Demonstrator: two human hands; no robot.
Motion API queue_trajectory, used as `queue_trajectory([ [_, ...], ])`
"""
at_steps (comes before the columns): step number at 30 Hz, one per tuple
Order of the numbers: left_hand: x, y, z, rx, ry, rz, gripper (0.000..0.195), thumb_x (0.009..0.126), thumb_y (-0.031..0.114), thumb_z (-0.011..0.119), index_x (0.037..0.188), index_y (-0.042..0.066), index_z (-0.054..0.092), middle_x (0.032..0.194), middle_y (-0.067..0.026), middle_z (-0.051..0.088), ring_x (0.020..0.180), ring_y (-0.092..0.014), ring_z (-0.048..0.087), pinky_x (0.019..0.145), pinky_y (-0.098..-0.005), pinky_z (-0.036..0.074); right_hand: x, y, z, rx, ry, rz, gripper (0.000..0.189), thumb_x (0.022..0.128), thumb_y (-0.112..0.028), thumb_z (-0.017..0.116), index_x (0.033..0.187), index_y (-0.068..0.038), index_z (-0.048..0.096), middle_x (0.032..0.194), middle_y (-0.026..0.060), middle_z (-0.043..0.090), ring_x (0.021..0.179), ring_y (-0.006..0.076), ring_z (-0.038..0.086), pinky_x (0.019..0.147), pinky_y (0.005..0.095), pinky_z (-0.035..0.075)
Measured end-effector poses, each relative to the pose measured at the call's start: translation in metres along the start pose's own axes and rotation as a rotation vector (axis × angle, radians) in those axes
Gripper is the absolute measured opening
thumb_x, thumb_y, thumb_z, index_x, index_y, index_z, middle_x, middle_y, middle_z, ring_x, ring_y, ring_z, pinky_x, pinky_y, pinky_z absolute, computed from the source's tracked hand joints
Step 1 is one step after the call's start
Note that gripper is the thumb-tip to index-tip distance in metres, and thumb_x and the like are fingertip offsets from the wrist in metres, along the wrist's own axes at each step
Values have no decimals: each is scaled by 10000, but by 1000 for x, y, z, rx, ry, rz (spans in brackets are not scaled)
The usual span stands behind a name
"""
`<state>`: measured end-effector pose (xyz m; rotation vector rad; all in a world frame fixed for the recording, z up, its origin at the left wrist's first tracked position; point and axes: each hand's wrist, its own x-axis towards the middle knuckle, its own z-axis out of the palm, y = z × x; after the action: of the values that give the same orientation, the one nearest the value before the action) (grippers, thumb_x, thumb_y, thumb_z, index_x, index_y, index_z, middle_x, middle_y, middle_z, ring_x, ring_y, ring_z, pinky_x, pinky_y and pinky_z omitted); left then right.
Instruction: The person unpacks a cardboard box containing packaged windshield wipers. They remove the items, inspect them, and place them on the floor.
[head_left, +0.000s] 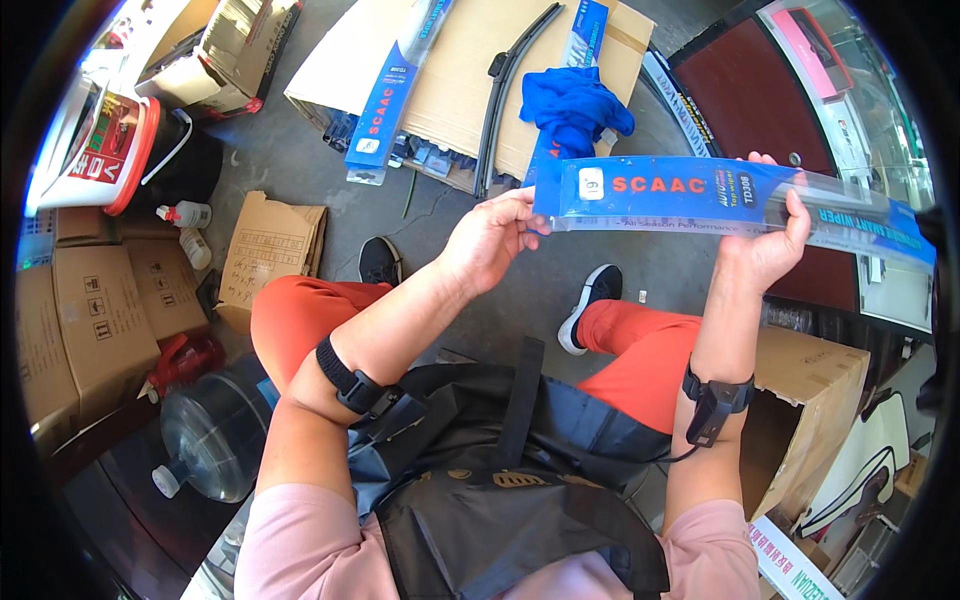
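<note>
A long blue and clear plastic wiper blade package (660, 187) is held up crosswise, its far part reaching the right rim. My left hand (491, 236) pinches its left end between thumb and fingers. My right hand (765, 232) grips it around the middle from below, fingertips showing behind and over it. Beyond, a bare black wiper blade (502, 97) lies on a cardboard box (450, 97). To its left rests another blue wiper package (386, 105); to its right, a crumpled blue cloth (574, 105) partly covers a further package (589, 34).
Cartons (105, 330), a clear water jug (217, 427) and a white bucket with a red rim (112, 150) stand at the left. A flattened carton piece (266, 247) lies near my foot. An open carton (810, 412) and a glass display case (862, 135) are at the right.
</note>
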<state>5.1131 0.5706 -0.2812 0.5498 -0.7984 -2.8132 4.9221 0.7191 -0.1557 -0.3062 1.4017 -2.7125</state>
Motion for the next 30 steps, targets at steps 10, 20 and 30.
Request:
queue_trajectory([
  [10, 12, -20, -12, -166, -31, -87, 190, 875, 81, 510, 1060, 80, 550, 699, 10, 524, 614, -114, 506, 642, -254, 458, -52, -20, 29, -132, -357, -181, 620, 787, -230, 478, 1344, -38, 284, 1080, 227, 529, 1058, 370, 508, 945, 527, 379],
  [20, 29, -24, -29, -172, -36, -218, 334, 951, 383, 383, 1069, 109, 533, 965, -53, 620, 879, -176, 571, 790, -327, 450, -45, -14, 24, -105, -437, -311, 656, 787, -248, 467, 1354, -23, 225, 1040, 248, 516, 934, 344, 552, 875, 492, 431],
  [30, 35, 11, -35, -271, 201, 46, 219, 883, 247, 564, 834, 33, 559, 782, -89, 615, 763, -205, 603, 688, -302, 493, 10, -13, -16, 219, -205, 78, 439, 796, -237, 480, 1172, -12, 451, 1062, 227, 542, 1018, 356, 532, 968, 545, 361],
])
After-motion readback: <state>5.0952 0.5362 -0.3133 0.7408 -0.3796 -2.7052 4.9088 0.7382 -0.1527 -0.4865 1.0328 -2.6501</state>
